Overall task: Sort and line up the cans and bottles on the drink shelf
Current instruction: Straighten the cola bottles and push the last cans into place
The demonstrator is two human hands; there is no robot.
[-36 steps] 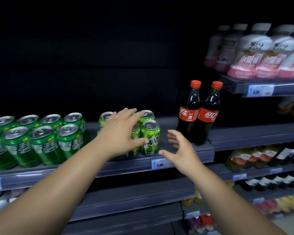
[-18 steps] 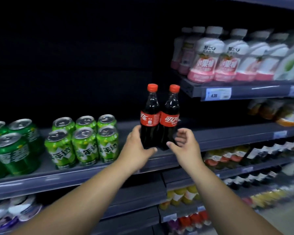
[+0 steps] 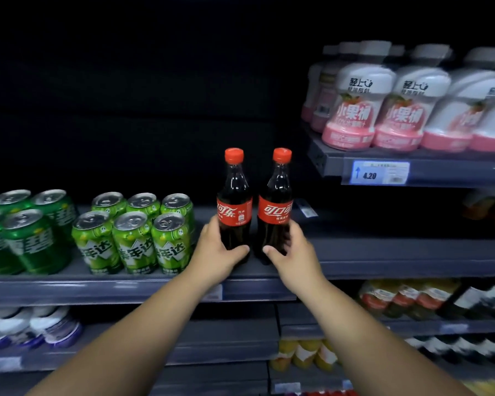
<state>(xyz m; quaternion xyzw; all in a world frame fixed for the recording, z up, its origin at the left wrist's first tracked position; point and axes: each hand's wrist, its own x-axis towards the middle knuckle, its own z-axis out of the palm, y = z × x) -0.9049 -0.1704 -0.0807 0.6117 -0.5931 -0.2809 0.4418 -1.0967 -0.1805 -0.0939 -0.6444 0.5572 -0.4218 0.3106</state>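
Observation:
Two cola bottles with red caps and red labels stand upright side by side on the grey drink shelf (image 3: 383, 252). My left hand (image 3: 216, 252) is wrapped around the lower part of the left cola bottle (image 3: 234, 207). My right hand (image 3: 290, 252) grips the base of the right cola bottle (image 3: 275, 210). To their left stand light green cans (image 3: 133, 238) in two rows, and further left dark green cans (image 3: 29, 238).
A higher shelf at the right carries white-and-pink bottles (image 3: 400, 107) above a price tag (image 3: 379, 173). Lower shelves hold more bottles (image 3: 406, 301) and white tubs (image 3: 32, 327). The shelf to the right of the cola bottles is bare.
My left hand left the light green cans and closed on the left cola bottle. My right hand closed on the right one. The view has swung right, and the two bottles now stand slightly apart.

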